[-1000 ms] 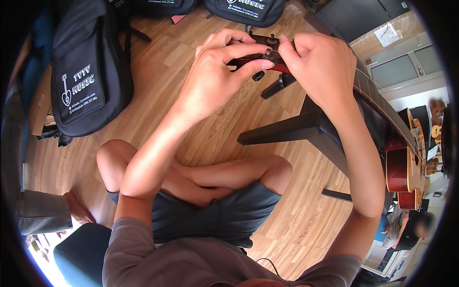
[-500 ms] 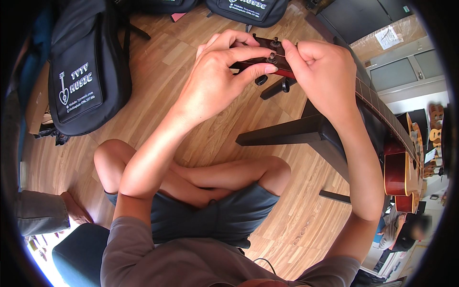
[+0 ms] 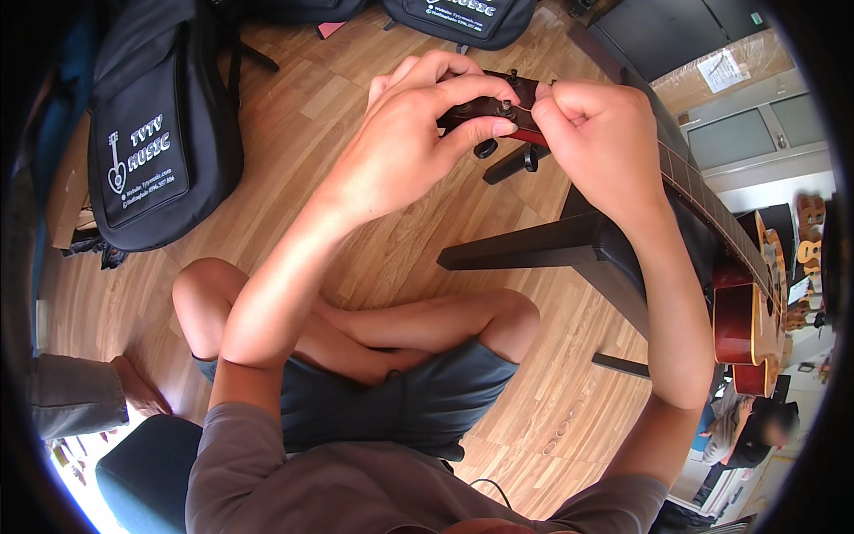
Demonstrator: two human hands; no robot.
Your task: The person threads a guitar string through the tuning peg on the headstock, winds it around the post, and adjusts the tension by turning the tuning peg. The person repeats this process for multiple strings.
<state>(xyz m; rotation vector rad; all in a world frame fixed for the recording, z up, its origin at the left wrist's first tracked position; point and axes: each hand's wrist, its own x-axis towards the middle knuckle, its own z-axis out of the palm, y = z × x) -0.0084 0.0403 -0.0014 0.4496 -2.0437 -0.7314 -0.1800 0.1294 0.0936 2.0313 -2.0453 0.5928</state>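
Note:
Ahead of me lies the dark headstock point(image 3: 527, 91) of a guitar-like string instrument, with metal tuning posts and black pegs point(image 3: 531, 163). Its fretted neck point(image 3: 703, 189) runs off to the right behind my right arm, toward a glossy red-brown body point(image 3: 737, 325). My left hand point(image 3: 409, 133) reaches over the headstock, thumb and index finger closed about a tuning post point(image 3: 505, 109); its other fingers are partly hidden behind. Just right of that post, my right hand point(image 3: 598, 125) is closed in a pinch on a thin string point(image 3: 527, 109).
A black stool or bench point(image 3: 534, 245) stands under the neck. At left is a black instrument bag point(image 3: 165, 133), with another bag point(image 3: 463, 20) at the top. My crossed legs point(image 3: 391, 334) rest on the wooden floor point(image 3: 418, 258). Someone's foot point(image 3: 138, 387) is at far left; another person point(image 3: 752, 433) is at far right.
My left index finger has shifted slightly to the right, curling closer to the post. My right hand has moved very slightly at the string. The instrument looks almost unmoved.

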